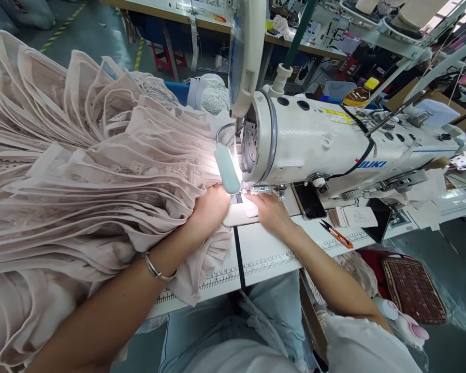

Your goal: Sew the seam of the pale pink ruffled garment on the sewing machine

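The pale pink cloth (147,160) is piled high on my left, w/ its long folds running roughly sideways, L to R, and its near end reaching in toward the needle area. So it lies to the L of both hands — my left hand (213,204) is right up against it, while my right hand (271,210) is on the far side of the needle area, apart from the main pile. Left: fingers bent & bunched at the cloth's edge, tips mostly behind the grey-green lamp (228,170), so can't tell if they're pinching or just pressing. Right: fingers together, pointing in under the machine head beside a small pale piece (251,210); glare's too strong to say whether they grip it or rest near it. The white sewing machine (306,137) stretches off to the R, behind my right hand. A bracelet (152,266) sits on my left wrist. Out on the table (267,246), w/ ruler marks along the front, there's a phone (309,200) just past my right hand, then orange snips (337,234) and a small stack of tags (356,216). Farther back — an oil bottle w/ yellow cap (359,94) behind the machine.
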A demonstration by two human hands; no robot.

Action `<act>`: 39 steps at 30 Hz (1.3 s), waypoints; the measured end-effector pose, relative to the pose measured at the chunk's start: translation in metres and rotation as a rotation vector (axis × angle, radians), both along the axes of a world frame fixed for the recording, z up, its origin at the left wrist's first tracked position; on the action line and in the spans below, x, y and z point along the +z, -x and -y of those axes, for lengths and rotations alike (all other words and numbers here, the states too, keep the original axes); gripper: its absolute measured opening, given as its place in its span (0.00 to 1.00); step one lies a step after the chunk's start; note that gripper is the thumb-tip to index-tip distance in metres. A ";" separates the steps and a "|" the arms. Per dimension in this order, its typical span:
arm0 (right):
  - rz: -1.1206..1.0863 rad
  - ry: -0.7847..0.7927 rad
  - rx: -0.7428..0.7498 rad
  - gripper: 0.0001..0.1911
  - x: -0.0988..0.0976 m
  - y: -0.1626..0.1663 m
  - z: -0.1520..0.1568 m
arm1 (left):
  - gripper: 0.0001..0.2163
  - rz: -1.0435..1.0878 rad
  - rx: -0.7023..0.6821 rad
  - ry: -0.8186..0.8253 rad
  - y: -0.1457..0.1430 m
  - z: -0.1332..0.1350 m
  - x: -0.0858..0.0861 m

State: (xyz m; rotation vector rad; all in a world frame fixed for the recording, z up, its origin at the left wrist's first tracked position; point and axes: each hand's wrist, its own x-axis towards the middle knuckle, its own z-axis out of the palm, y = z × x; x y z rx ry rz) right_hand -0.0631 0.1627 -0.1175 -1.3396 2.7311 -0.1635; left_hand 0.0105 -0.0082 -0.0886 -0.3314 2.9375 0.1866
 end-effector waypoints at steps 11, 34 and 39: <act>0.007 0.030 0.050 0.35 -0.002 0.001 -0.003 | 0.16 0.017 0.017 -0.008 0.001 0.000 -0.003; 0.018 -0.046 0.006 0.32 -0.002 -0.002 0.004 | 0.17 0.002 -0.012 0.033 0.002 -0.001 -0.005; -0.009 -0.044 0.019 0.31 -0.003 0.000 0.003 | 0.17 -0.009 -0.014 0.037 0.001 -0.001 -0.005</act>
